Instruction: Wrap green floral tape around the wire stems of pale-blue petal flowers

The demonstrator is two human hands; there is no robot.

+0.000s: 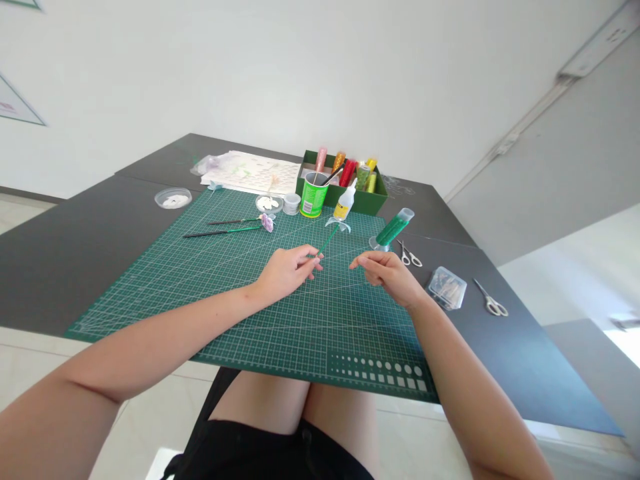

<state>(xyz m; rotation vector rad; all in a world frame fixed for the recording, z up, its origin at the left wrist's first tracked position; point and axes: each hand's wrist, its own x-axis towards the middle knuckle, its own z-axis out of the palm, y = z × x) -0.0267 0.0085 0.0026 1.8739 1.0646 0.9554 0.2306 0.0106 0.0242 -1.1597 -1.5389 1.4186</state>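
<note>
Over the cutting mat, my left hand (290, 270) pinches the green stem (328, 240) of a handmade flower. Pale blue petals (338, 225) spread at the stem's far end, just in front of the glue bottle (344, 203). My right hand (387, 272) is held to the right, fingers curled and pressed together. Whatever is in that pinch, if anything, is too fine to see. Just beyond it a spool of green thread (393, 228) leans on a clear round base. A finished-looking purple flower (267, 223) lies on the mat beside thin brushes (205, 234).
A green box (373, 203) of coloured rolls stands at the back, with a green can (314, 195) before it. Dishes of white pieces (173, 199) sit leftward. At right are scissors (490, 300), another pair (410, 255) and a clear plastic case (447, 288). The green cutting mat (280, 340) overhangs the front edge.
</note>
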